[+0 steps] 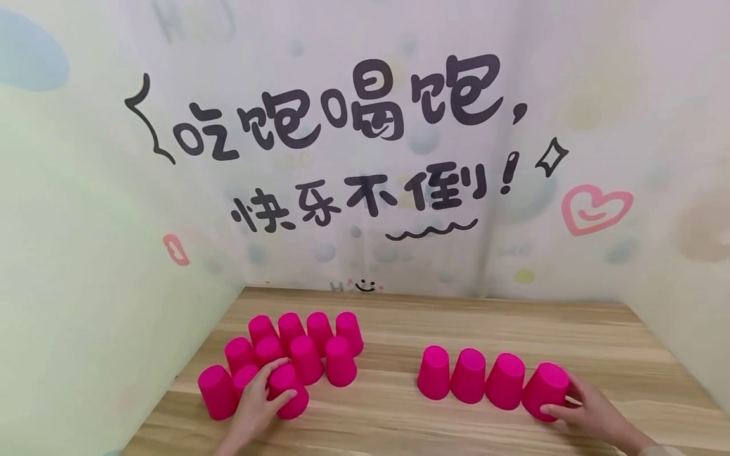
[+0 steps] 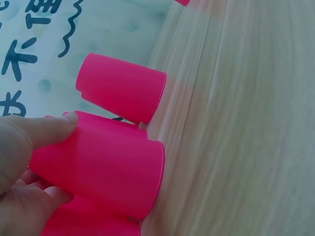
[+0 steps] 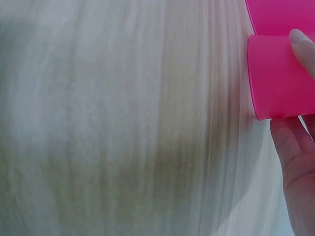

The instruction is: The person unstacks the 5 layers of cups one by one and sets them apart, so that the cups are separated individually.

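Observation:
Near the front of the left group, my left hand (image 1: 256, 405) grips an upside-down pink cup (image 1: 292, 380). The left wrist view shows the thumb along one side of this cup (image 2: 108, 162) and fingers on the other. My right hand (image 1: 595, 415) holds the rightmost pink cup (image 1: 546, 389) of a row at the right, thumb in front and fingers around its far side. In the right wrist view, that cup (image 3: 275, 73) stands against its neighbour (image 3: 285, 14), with its rim at the tabletop.
Several more upturned pink cups (image 1: 306, 361) stand in rows behind and left of my left hand. The right row continues leftward with another pink cup (image 1: 435, 373). Beneath everything is a wood-grain table (image 1: 388, 424), backed by a printed cloth wall (image 1: 365, 259).

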`<act>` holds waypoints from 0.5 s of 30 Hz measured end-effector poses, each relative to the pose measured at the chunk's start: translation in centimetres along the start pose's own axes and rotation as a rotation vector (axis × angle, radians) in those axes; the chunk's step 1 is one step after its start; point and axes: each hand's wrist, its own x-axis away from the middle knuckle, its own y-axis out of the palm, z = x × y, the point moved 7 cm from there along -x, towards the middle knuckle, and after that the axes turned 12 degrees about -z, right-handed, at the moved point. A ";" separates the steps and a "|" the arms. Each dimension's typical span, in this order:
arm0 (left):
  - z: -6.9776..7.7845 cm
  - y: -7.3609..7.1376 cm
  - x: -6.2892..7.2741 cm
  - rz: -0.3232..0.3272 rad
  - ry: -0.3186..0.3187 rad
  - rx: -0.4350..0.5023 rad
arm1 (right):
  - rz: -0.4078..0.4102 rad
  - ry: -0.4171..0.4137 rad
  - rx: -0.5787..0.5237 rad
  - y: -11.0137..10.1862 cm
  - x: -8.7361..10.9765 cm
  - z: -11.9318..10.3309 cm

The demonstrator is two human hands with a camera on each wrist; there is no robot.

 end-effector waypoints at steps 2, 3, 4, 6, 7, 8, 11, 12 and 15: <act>0.3 0.0 -0.1 -0.006 0.011 -0.016 | 0.006 -0.016 -0.004 0.0 0.1 -0.1; 0.5 0.0 -0.1 -0.011 0.016 -0.031 | 0.011 -0.020 0.000 0.0 0.1 -0.1; 0.6 0.0 -0.1 -0.015 0.017 -0.044 | 0.015 -0.023 0.003 0.0 0.2 -0.1; 0.8 -0.1 -0.3 -0.014 0.033 -0.078 | 0.033 -0.052 0.014 -0.1 0.2 -0.2; 0.9 -0.1 -0.3 -0.014 0.043 -0.091 | 0.042 -0.063 0.022 -0.1 0.2 -0.2; 0.9 -0.1 -0.4 -0.014 0.051 -0.103 | 0.047 -0.067 0.025 -0.2 0.2 -0.2; 1.1 -0.2 -0.4 -0.002 0.083 -0.124 | 0.050 -0.080 0.022 -0.3 0.1 -0.2; 1.3 -0.3 -0.3 0.000 0.093 -0.125 | 0.040 -0.068 0.019 -0.2 0.0 -0.2; 1.7 -0.7 -0.3 0.003 0.110 -0.112 | 0.015 -0.039 -0.001 -0.1 0.0 0.1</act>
